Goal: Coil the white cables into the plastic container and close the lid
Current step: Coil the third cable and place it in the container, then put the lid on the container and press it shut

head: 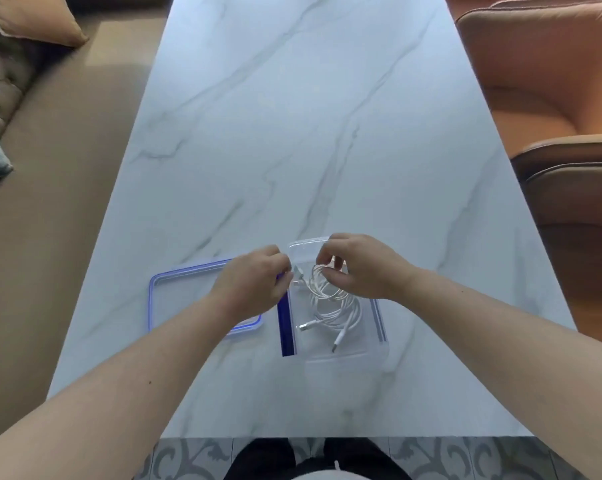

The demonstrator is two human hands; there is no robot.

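White cables (330,311) lie in a loose tangle inside the clear rectangular plastic container (341,362), which sits open on the white marble-patterned worktop (292,133) just in front of me. Nearest to me inside it, two plug ends point toward its near wall, one silver-tipped and one on a thicker white lead. A dark blue clip strip (285,323) runs along the container's left side, and a paler one along its right.

My right hand (356,268) hovers over the far half of the container, fingers curled together and pinching a small coil of thin white cable that hangs just above the tangle. My left hand (254,278) is beside it, over the container's left edge, fingertips closed on the coil's free end, where a small white plug shows. The two hands are close but not touching.

Left of the container, partly under my left forearm, the clear flat lid with a blue rim (174,282) lies on the worktop, apart from the container.

Farther off, a brown sofa (50,168) stands along the worktop's left side and an orange armchair (542,81) along its right.
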